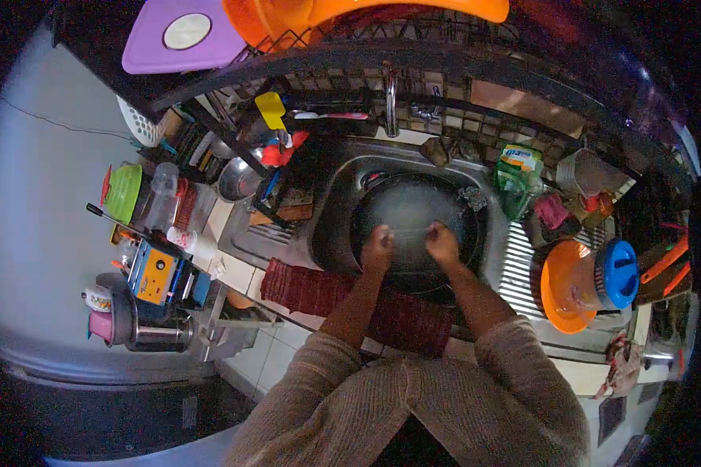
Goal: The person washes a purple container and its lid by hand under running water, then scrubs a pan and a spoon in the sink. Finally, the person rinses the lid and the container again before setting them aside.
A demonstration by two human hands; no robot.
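A large round dark pan (413,206) lies in the steel sink (331,194). Both hands are over its near part, a short way apart. My left hand (378,243) is curled, its fingertips pressed together, and what it holds, if anything, is too small to tell. To the right, my right hand (442,241) is likewise curled, with its contents hidden. A steel scrubber (472,198) sits at the upper right edge of the pan. Between my forearms and further left, a dark red cloth (311,292) lies along the counter's front edge.
The faucet (392,101) stands behind the sink. On the right drainboard are a green bottle (514,187), an orange plate (557,288) and a clear jug with a blue lid (619,274). A dish rack, bowls and a blue-and-orange device (157,275) are at left.
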